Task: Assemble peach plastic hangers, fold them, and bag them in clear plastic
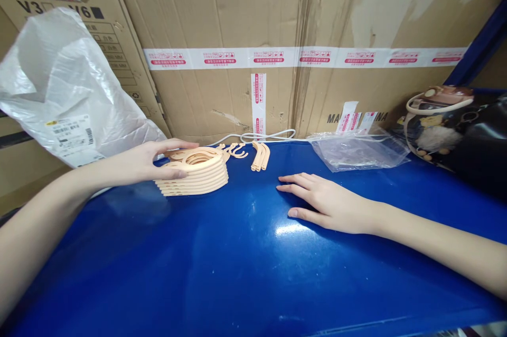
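Peach plastic hangers [197, 172] lie stacked on a glossy blue table [237, 263]; brown cardboard boxes [222, 15] carry white tape printed red [301, 57].

Bright, even light falls from overhead. The glossy blue bench [245, 273] throws back a white glare patch just beside the right hand [325, 202], and soft shadows lie under both forearms. Focus is sharp at the middle; the wide lens bends and stretches everything toward the picture's edges, and the top right corner darkens.
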{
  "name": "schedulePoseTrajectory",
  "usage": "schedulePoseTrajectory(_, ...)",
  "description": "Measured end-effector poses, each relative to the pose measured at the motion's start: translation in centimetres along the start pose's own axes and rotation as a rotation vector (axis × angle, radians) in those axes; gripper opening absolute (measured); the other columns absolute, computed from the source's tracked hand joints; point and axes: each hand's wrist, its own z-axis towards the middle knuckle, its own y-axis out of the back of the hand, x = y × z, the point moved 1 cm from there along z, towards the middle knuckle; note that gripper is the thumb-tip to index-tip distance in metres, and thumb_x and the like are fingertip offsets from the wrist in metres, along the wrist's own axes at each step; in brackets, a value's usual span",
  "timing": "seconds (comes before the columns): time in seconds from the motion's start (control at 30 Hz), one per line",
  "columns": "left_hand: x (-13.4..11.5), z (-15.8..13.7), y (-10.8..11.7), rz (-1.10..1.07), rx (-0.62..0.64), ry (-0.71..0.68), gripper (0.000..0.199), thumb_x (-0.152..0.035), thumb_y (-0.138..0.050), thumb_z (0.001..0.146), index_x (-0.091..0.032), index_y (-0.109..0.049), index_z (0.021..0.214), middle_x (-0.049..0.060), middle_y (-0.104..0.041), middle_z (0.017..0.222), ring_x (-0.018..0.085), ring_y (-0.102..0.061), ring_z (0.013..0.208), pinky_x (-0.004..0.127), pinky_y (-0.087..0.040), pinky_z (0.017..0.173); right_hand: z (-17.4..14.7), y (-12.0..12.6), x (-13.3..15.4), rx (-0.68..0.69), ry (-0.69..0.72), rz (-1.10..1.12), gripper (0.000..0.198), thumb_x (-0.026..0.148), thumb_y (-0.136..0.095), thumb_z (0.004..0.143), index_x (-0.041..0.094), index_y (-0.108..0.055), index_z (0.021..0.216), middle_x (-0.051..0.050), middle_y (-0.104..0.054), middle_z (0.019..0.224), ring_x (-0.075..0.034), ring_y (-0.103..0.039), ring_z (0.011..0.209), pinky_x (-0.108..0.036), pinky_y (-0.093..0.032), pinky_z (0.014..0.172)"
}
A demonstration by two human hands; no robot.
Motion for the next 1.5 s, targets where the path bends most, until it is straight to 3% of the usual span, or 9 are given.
schedulePoseTrajectory(0.13, 0.2, 0.1, -0.4, -0.008, -0.053, -0.005, 0.072, -0.069, -0.053, 0.074, -0.022, -0.056, 0.129, 0.004, -0.065, 0.124, 0.026, -0.062, 0.106, 0.039, -0.046, 0.094, 0.0, 0.0, 0.0, -0.008, 0.004, 0.005, 0.055, 0.053, -0.039, 0.096, 0.018, -0.050, 0.137, -0.015, -0.049, 0.142, -0.030, -0.050, 0.126, -0.049, -0.040, 0.105)
schedulePoseTrajectory(0.5, 0.3, 0.2, -0.4, -0.025, -0.001, 0.008, 0.071, -0.066, -0.054, 0.076, -0.023, -0.053, 0.132, 0.003, -0.061, 0.131, 0.027, -0.059, 0.112, 0.040, -0.044, 0.098, -0.1, 0.0, 0.0, -0.030, 0.010, 0.020, 0.054, 0.051, -0.041, 0.096, 0.017, -0.052, 0.136, -0.015, -0.050, 0.140, -0.030, -0.050, 0.125, -0.049, -0.041, 0.105)
schedulePoseTrajectory(0.6, 0.0, -0.1, 0.2, -0.023, 0.066, 0.017, 0.074, -0.065, -0.054, 0.080, -0.023, -0.044, 0.140, 0.004, -0.053, 0.140, 0.028, -0.053, 0.122, 0.041, -0.040, 0.103, -0.1, -0.1, 0.0, -0.038, 0.012, 0.024, 0.053, 0.051, -0.042, 0.096, 0.018, -0.052, 0.136, -0.015, -0.051, 0.140, -0.030, -0.051, 0.125, -0.049, -0.041, 0.104)
schedulePoseTrajectory(0.7, 0.1, -0.5, 1.4, -0.016, 0.036, 0.043, 0.070, -0.064, -0.047, 0.087, -0.025, -0.037, 0.144, 0.002, -0.042, 0.150, 0.027, -0.042, 0.133, 0.043, -0.031, 0.110, -0.1, -0.1, 0.0, -0.040, 0.011, 0.024, 0.053, 0.051, -0.042, 0.096, 0.018, -0.052, 0.136, -0.015, -0.051, 0.140, -0.030, -0.051, 0.124, -0.050, -0.042, 0.104)
schedulePoseTrajectory(0.83, 1.8, -0.6, 2.5, 0.021, -0.050, 0.085, 0.065, -0.065, -0.042, 0.089, -0.020, -0.048, 0.136, 0.004, -0.052, 0.142, 0.026, -0.047, 0.129, 0.042, -0.030, 0.111, -0.1, 0.0, 0.1, -0.032, 0.009, 0.015, 0.053, 0.051, -0.041, 0.096, 0.018, -0.051, 0.136, -0.015, -0.050, 0.140, -0.030, -0.051, 0.125, -0.050, -0.042, 0.103)
schedulePoseTrajectory(0.97, 3.2, -0.4, 2.3, 0.012, 0.003, 0.065, 0.060, -0.061, -0.051, 0.087, -0.013, -0.057, 0.122, 0.006, -0.062, 0.129, 0.023, -0.056, 0.117, 0.036, -0.038, 0.105, -0.1, 0.0, 0.1, -0.024, 0.013, 0.010, 0.053, 0.051, -0.041, 0.096, 0.017, -0.051, 0.137, -0.016, -0.050, 0.141, -0.030, -0.051, 0.125, -0.050, -0.041, 0.104)
schedulePoseTrajectory(1.27, 2.3, -0.3, 1.5, -0.022, 0.006, 0.088, 0.049, -0.058, -0.051, 0.087, -0.015, -0.065, 0.107, 0.000, -0.073, 0.102, 0.021, -0.064, 0.095, 0.030, -0.049, 0.088, -0.1, -0.2, 0.0, -0.045, 0.022, 0.022, 0.053, 0.051, -0.042, 0.096, 0.018, -0.052, 0.136, -0.016, -0.051, 0.140, -0.031, -0.051, 0.125, -0.052, -0.041, 0.104)
schedulePoseTrajectory(1.5, 2.1, -0.1, 1.2, -0.037, -0.008, 0.093, 0.051, -0.058, -0.053, 0.087, -0.013, -0.065, 0.107, 0.000, -0.073, 0.103, 0.022, -0.065, 0.095, 0.030, -0.050, 0.088, -0.2, -0.2, 0.0, -0.035, 0.015, -0.009, 0.053, 0.051, -0.040, 0.097, 0.017, -0.051, 0.136, -0.016, -0.050, 0.141, -0.030, -0.051, 0.125, -0.051, -0.041, 0.104)
